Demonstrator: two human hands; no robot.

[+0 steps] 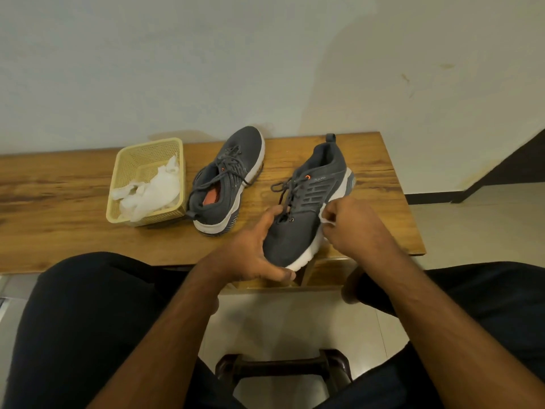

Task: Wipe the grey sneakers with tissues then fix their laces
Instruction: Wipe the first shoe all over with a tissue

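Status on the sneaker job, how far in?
Wiping stage. Used-looking crumpled tissues sit in the yellow basket, so some wiping seems done. Now the left hand holds the near sneaker by its toe while the right hand pinches a tissue against its side. The far sneaker rests on the table, laces loose. Lace fixing on both remains.

**Wooden worktop against the wall**

The worktop (368,160) is brown wood with dark grain, its far edge against a pale wall. A yellow mesh basket (124,169) of crumpled white tissues (156,190) stands on it. Just beside the basket lies one grey sneaker (227,178). The second grey sneaker (309,202) sits toward the near right corner, its toe overhanging the front edge.
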